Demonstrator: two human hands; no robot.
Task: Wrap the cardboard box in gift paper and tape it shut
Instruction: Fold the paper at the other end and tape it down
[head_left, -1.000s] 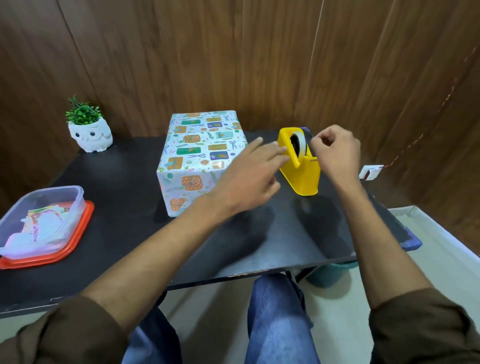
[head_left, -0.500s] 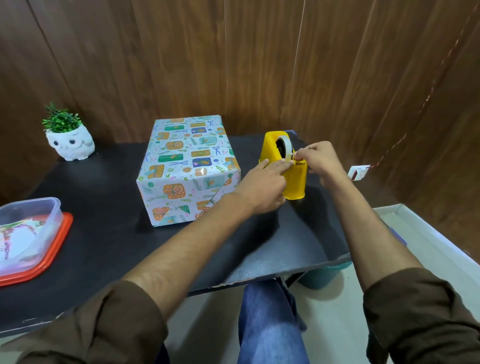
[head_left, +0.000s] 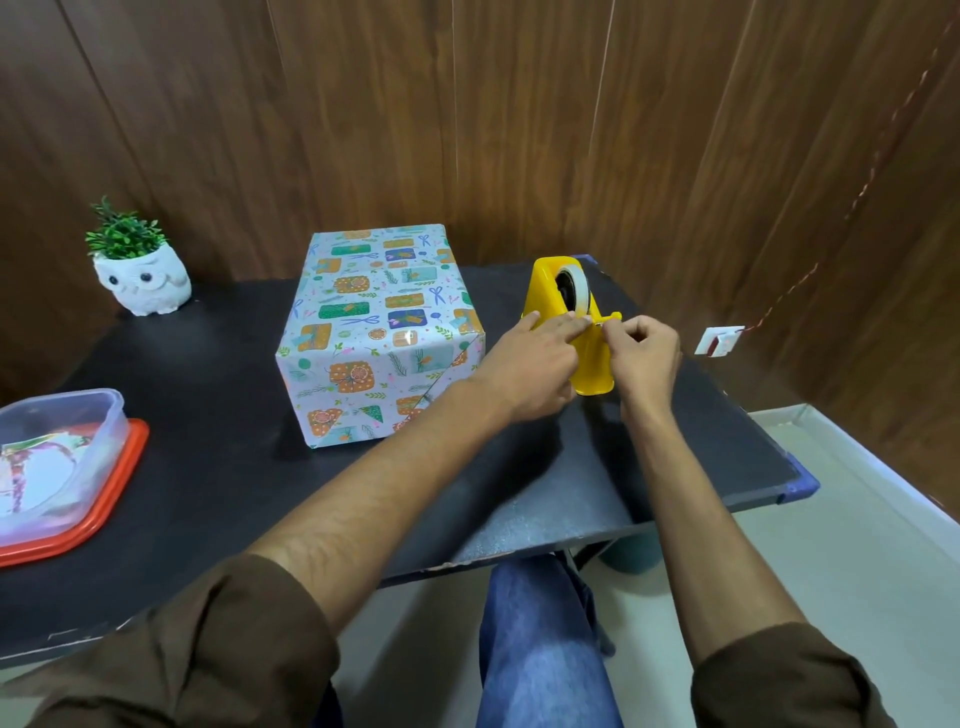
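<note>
Wrapped box (head_left: 384, 332) sat at centre of worktop (head_left: 208, 389). Probably light, stiff-cornered, paper slick, so best held by opposite edges. Tape dispenser (head_left: 543, 296) at its 3 o'clock. Left hand (head_left: 530, 364): grip flat, fingers straight, steadying dispenser. Right hand (head_left: 647, 353): grip pinching tape (head_left: 581, 299) at cutter.

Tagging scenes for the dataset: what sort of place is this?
Probably a small desk nook in a home or office, used here for craft work: a black table pushed against a wood-panelled wall, holding an owl planter, a tape dispenser and a wrapped box.
</note>
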